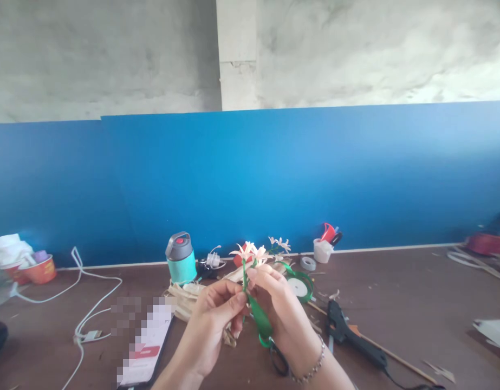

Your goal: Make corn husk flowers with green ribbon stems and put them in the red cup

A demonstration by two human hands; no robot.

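Observation:
White artificial flowers (250, 252) on green stems stand up between my two hands, over the middle of the table. My left hand (222, 304) is closed, thumb and fingers pinching the green-wrapped stem (245, 275). Higher up, my right hand (274, 290) is also closed, its fingers near the flower heads at the stem. A strip of green ribbon (260, 317) hangs down between the hands. Behind my right hand lies a ribbon spool (299, 287) with a white centre. Black scissor handles (279, 360) show below my right wrist.
A black glue gun (353, 336) and a thin stick lie at the right. To the left are a phone (148, 346), a white cable (81, 319) and a turquoise bottle (181, 262). Pale dried husks (184, 298) lie behind my hands. A white cup (323, 251) stands by the blue partition (274, 179).

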